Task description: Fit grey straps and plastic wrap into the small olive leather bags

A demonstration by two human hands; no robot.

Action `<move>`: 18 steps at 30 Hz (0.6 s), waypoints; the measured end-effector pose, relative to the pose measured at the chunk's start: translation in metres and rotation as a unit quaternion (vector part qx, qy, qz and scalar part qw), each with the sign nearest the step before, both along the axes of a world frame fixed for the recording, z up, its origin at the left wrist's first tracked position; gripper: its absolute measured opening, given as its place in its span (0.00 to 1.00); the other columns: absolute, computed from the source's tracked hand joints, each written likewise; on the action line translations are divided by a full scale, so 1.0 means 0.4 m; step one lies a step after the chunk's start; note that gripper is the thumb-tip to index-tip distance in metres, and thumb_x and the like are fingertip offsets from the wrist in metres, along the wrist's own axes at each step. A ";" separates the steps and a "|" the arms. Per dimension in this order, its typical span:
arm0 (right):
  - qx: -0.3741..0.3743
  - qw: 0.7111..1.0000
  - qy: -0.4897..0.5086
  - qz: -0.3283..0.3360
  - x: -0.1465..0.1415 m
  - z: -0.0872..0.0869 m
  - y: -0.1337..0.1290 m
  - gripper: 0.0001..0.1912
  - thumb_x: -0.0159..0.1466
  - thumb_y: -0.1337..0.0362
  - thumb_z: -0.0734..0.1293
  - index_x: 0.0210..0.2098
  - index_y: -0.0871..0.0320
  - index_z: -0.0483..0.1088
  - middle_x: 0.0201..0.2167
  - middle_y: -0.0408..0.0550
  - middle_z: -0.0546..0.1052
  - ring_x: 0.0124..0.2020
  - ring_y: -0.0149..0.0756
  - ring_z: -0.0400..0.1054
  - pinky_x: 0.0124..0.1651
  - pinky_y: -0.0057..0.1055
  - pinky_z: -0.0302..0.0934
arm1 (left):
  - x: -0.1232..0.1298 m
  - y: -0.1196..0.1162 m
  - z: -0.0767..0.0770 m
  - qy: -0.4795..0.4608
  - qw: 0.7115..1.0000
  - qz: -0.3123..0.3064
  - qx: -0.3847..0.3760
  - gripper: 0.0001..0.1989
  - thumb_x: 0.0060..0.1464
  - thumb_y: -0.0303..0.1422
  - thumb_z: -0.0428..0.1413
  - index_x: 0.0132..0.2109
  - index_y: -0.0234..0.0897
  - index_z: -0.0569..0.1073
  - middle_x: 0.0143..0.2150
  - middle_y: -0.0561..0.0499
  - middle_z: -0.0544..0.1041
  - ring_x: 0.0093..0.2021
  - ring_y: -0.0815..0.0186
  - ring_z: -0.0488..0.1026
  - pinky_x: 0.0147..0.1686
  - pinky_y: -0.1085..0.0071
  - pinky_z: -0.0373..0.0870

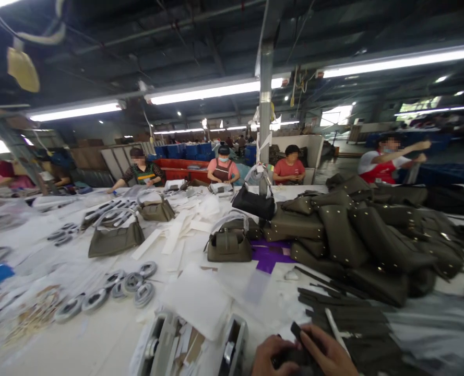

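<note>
At the bottom edge, my left hand (271, 356) curls its fingers around a dark piece that is mostly hidden. Close beside it, my right hand (328, 349) pinches a dark strap (295, 329), whose short end sticks up past the fingertips. Whether both hands grip the same strap is hard to make out. To the right of my hands lie many flat dark olive strips (357, 321), with a thin white stick (335, 329) across them. Beyond them rises a large heap of olive bag bodies (341, 235) with small metal studs.
Two tape dispensers (234, 344) stand left of my hands. Rolled grey coils (133, 282) and finished olive handbags (228, 245) lie on the white table (98, 342). A black bag (254, 202) leans by the metal post (265, 104). Several co-workers (223, 166) work across the table.
</note>
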State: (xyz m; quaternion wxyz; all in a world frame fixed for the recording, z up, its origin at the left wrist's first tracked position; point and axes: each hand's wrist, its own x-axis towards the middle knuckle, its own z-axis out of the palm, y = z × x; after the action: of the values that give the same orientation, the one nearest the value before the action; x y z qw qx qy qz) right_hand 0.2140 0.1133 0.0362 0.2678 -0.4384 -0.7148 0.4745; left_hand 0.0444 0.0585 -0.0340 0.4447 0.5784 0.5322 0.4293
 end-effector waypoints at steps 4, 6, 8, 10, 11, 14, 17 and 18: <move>-0.055 0.996 0.064 -0.024 0.008 0.039 -0.010 0.21 0.63 0.45 0.57 0.29 0.57 0.67 0.25 0.43 0.70 0.29 0.33 0.63 0.35 0.28 0.59 | -0.016 -0.019 -0.004 0.024 0.999 0.030 0.036 0.18 0.47 0.32 0.60 0.48 0.42 0.74 0.48 0.48 0.75 0.50 0.59 0.70 0.54 0.62 0.65; -0.079 0.993 0.077 -0.034 0.006 0.055 -0.012 0.21 0.63 0.45 0.58 0.28 0.57 0.65 0.25 0.42 0.69 0.28 0.32 0.62 0.35 0.28 0.58 | -0.029 -0.025 -0.004 0.058 0.997 0.036 0.040 0.16 0.50 0.34 0.59 0.48 0.42 0.74 0.48 0.48 0.76 0.49 0.59 0.70 0.54 0.61 0.65; -0.092 0.992 0.078 -0.035 0.003 0.064 -0.010 0.21 0.63 0.46 0.59 0.27 0.57 0.64 0.24 0.42 0.68 0.27 0.31 0.61 0.35 0.28 0.57 | -0.038 -0.025 -0.009 0.088 0.995 0.040 0.033 0.16 0.50 0.37 0.59 0.47 0.42 0.75 0.45 0.48 0.77 0.47 0.59 0.71 0.52 0.60 0.66; -0.101 0.992 0.070 -0.032 0.001 0.067 -0.007 0.21 0.62 0.46 0.59 0.26 0.58 0.64 0.23 0.41 0.68 0.27 0.30 0.60 0.35 0.28 0.56 | -0.042 -0.022 -0.016 0.087 0.995 0.037 0.018 0.17 0.48 0.38 0.60 0.47 0.43 0.75 0.43 0.48 0.77 0.45 0.60 0.71 0.50 0.62 0.67; -0.108 0.992 0.061 -0.030 0.000 0.068 -0.005 0.21 0.62 0.46 0.60 0.26 0.58 0.64 0.22 0.41 0.68 0.27 0.30 0.60 0.34 0.28 0.56 | -0.043 -0.021 -0.020 0.077 0.996 0.031 0.013 0.17 0.48 0.38 0.61 0.47 0.43 0.75 0.43 0.49 0.77 0.45 0.61 0.71 0.49 0.63 0.67; -0.125 0.992 0.013 -0.015 0.006 0.068 -0.002 0.20 0.61 0.47 0.61 0.26 0.58 0.65 0.22 0.41 0.69 0.25 0.29 0.60 0.33 0.27 0.55 | -0.044 -0.017 -0.033 0.036 0.999 0.004 0.023 0.18 0.47 0.37 0.61 0.47 0.44 0.75 0.45 0.50 0.77 0.47 0.62 0.70 0.51 0.65 0.66; -0.121 0.992 -0.026 0.002 0.023 0.066 0.007 0.20 0.61 0.47 0.61 0.25 0.58 0.65 0.21 0.40 0.69 0.24 0.28 0.59 0.31 0.26 0.54 | -0.044 -0.016 -0.036 0.009 1.000 0.010 0.013 0.16 0.46 0.37 0.62 0.44 0.41 0.76 0.44 0.49 0.77 0.48 0.62 0.70 0.52 0.64 0.64; -0.116 0.993 -0.035 0.007 0.032 0.065 0.011 0.21 0.61 0.47 0.61 0.25 0.58 0.66 0.20 0.40 0.69 0.24 0.28 0.59 0.30 0.26 0.54 | -0.042 -0.017 -0.033 0.004 1.000 0.012 0.002 0.16 0.46 0.37 0.62 0.44 0.40 0.76 0.44 0.48 0.77 0.47 0.62 0.71 0.52 0.64 0.65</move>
State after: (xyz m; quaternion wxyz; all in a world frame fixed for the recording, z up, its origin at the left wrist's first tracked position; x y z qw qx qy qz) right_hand 0.2267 0.1178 0.0621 0.1864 -0.4776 -0.6671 0.5404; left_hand 0.0276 0.0518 -0.0472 0.4364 0.5748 0.5396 0.4335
